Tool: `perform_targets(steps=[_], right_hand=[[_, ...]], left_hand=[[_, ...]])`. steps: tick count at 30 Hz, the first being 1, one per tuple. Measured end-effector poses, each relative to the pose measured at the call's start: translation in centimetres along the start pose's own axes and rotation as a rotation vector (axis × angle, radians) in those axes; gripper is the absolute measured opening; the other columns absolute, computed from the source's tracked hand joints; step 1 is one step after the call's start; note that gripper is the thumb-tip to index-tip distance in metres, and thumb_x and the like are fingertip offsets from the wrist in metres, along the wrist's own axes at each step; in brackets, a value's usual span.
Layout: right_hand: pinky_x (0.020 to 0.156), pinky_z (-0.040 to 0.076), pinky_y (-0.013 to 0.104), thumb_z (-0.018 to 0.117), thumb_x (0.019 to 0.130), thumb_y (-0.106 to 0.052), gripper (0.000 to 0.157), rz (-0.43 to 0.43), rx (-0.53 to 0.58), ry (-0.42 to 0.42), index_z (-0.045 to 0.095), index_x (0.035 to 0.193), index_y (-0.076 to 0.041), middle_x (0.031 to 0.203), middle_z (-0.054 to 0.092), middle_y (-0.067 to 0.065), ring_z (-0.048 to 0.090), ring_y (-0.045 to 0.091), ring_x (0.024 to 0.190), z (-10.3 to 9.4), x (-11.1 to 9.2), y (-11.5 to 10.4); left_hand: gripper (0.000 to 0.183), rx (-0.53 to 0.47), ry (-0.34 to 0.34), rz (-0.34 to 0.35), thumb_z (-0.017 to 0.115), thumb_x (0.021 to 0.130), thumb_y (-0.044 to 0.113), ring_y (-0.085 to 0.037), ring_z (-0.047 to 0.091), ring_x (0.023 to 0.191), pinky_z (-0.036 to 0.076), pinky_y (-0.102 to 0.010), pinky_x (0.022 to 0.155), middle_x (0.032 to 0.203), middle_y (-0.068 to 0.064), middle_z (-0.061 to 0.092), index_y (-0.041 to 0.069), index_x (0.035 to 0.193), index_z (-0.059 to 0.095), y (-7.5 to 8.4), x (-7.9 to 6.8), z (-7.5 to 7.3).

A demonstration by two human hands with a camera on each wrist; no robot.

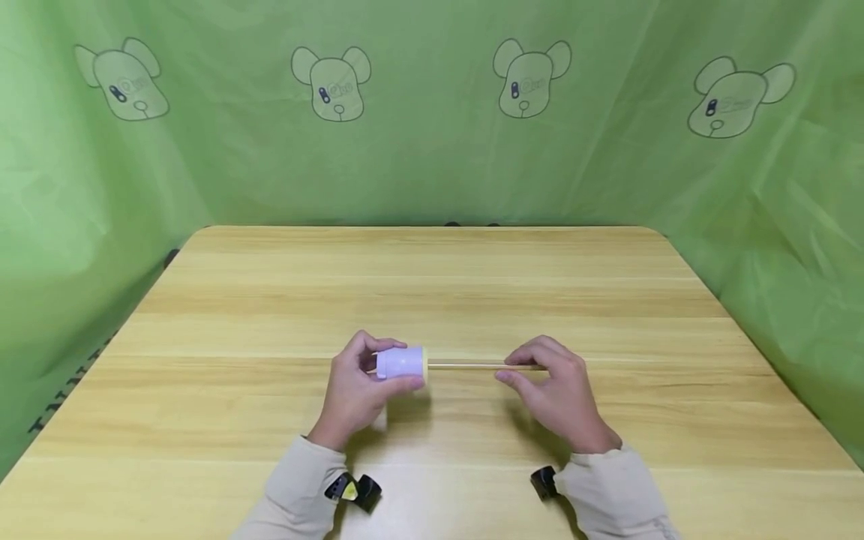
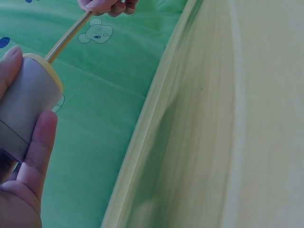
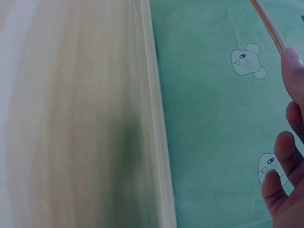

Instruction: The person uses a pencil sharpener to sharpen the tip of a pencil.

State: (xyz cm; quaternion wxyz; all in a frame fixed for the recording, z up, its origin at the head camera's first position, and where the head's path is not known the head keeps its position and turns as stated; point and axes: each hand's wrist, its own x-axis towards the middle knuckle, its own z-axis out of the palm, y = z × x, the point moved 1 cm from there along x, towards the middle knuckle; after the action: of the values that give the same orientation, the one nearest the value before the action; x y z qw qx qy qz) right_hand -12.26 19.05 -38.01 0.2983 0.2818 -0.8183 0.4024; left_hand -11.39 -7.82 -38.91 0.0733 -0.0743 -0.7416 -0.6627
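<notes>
A lilac cylinder with a pale yellow end, which looks like a pencil sharpener [image 1: 403, 363], is gripped between the thumb and fingers of my left hand [image 1: 358, 394]. It lies on its side in the air above the table. A thin wood-coloured pencil [image 1: 466, 365] runs from its yellow end straight to my right hand [image 1: 559, 390], which pinches it between thumb and forefinger. In the left wrist view the pencil [image 2: 69, 38] enters the yellow end of the sharpener [image 2: 31, 97]; its tip is hidden inside. The right wrist view shows the pencil [image 3: 269, 26] at the thumb, the other fingers loosely bent.
A light wood-grain table [image 1: 432, 285] spreads under both hands. Green cloth [image 1: 432, 165] printed with bear heads hangs behind it and at both sides. Black devices [image 1: 367, 493] are strapped at the wrists.
</notes>
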Motion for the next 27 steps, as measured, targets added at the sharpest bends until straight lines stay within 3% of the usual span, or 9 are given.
perform_targets(steps=[5, 17, 27], right_hand=[[0.068, 0.041, 0.018, 0.088, 0.056, 0.007, 0.028, -0.077, 0.016, 0.050, 0.069, 0.072, -0.007, 0.070, 0.066, -0.002, 0.059, 0.016, 0.062, -0.05, 0.05, -0.02], [0.064, 0.038, 0.024, 0.084, 0.059, 0.002, 0.021, -0.133, -0.020, 0.032, 0.068, 0.066, -0.010, 0.063, 0.065, -0.004, 0.056, 0.009, 0.053, -0.16, 0.06, 0.00], [0.060, 0.035, 0.020, 0.084, 0.062, 0.002, 0.022, -0.072, -0.037, 0.006, 0.067, 0.063, -0.012, 0.061, 0.065, -0.006, 0.048, 0.000, 0.049, -0.40, -0.01, -0.24]], left_hand=[[0.046, -0.004, -0.016, 0.004, 0.089, 0.064, 0.003, -0.025, 0.063, 0.080, 0.059, -0.031, 0.066, 0.106, -0.010, 0.068, 0.003, 0.095, 0.056, -0.02, 0.05, 0.07], [0.047, -0.001, -0.029, 0.010, 0.089, 0.063, 0.002, -0.026, 0.063, 0.083, 0.059, -0.033, 0.068, 0.109, -0.010, 0.068, 0.003, 0.096, 0.056, 0.08, -0.10, 0.08], [0.046, 0.008, -0.054, 0.071, 0.089, 0.063, 0.000, -0.028, 0.064, 0.086, 0.059, -0.032, 0.071, 0.112, -0.011, 0.067, 0.004, 0.096, 0.056, -0.10, -0.25, 0.27]])
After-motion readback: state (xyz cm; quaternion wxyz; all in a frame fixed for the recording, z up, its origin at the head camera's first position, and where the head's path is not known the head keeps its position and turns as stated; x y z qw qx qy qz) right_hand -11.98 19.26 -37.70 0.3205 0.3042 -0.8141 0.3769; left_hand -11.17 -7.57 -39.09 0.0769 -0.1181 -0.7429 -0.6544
